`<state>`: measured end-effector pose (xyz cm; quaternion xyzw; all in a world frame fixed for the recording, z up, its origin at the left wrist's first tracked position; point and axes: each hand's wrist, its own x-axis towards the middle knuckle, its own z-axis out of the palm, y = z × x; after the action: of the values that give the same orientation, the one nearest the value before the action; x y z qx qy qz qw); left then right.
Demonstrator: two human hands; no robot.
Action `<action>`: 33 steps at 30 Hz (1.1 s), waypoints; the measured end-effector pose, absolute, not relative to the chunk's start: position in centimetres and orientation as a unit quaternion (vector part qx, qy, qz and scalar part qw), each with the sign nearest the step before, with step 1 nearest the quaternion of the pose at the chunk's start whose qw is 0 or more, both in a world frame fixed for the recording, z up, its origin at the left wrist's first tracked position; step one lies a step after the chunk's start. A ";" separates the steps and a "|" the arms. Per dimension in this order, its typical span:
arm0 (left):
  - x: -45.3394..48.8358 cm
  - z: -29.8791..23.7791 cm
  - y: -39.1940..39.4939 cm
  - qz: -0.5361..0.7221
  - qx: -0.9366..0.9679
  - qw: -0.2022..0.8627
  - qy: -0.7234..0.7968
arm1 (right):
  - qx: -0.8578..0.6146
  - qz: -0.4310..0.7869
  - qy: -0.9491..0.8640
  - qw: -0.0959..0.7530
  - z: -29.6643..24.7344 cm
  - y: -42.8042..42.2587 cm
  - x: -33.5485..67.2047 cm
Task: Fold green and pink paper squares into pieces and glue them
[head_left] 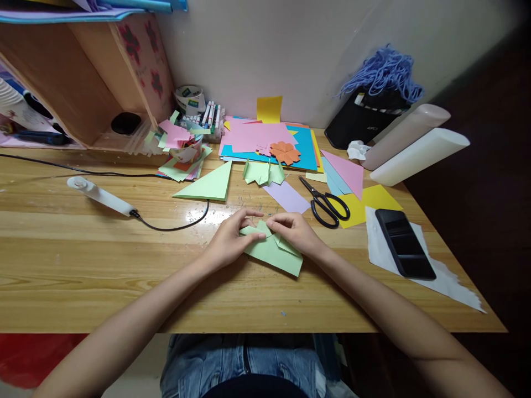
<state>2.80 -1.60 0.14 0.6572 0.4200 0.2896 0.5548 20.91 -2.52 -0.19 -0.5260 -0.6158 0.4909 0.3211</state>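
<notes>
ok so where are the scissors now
In the head view, the scissors lie right of centre, just beyond the right hand, beside the lilac paper and partly over the yellow paper near the phone.

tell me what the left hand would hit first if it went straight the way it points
Probably the right hand, close ahead at the folded green paper, though depth is unclear.

The folded paper [276, 257] is on the table [95, 276], between the left hand [231, 239] and the right hand [301, 235]. Behind it, the paper triangle [211, 185] lies to the left and the scissors [317, 195] to the right. Farther behind, a paper flower [285, 153] rests on the paper stack [307, 150], with marker pens [211, 117] to its left. At the right side, the smartphone [405, 243] lies on a paper sheet [376, 250].
</notes>
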 end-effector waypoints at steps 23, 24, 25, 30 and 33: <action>2.6 0.5 -0.9 0.307 0.656 0.526 0.445 | -0.508 0.464 -0.625 0.368 0.2 -2.9 20.7; 2.6 0.5 -0.9 0.302 0.663 0.515 0.452 | -0.508 0.462 -0.625 0.372 0.2 -2.9 20.6; 2.6 0.5 -1.0 0.295 0.669 0.507 0.457 | -0.508 0.461 -0.624 0.375 0.2 -3.0 20.6; 2.8 0.4 -1.2 0.281 0.680 0.498 0.459 | -0.519 0.465 -0.615 0.371 -0.2 -2.9 20.5; 2.7 0.3 -1.3 0.286 0.688 0.490 0.453 | -0.532 0.465 -0.608 0.362 -0.5 -2.9 20.5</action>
<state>2.74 -1.30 0.32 0.6875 0.4533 0.2856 0.4902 20.51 -2.90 -0.47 -0.5317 -0.6083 0.4650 0.3619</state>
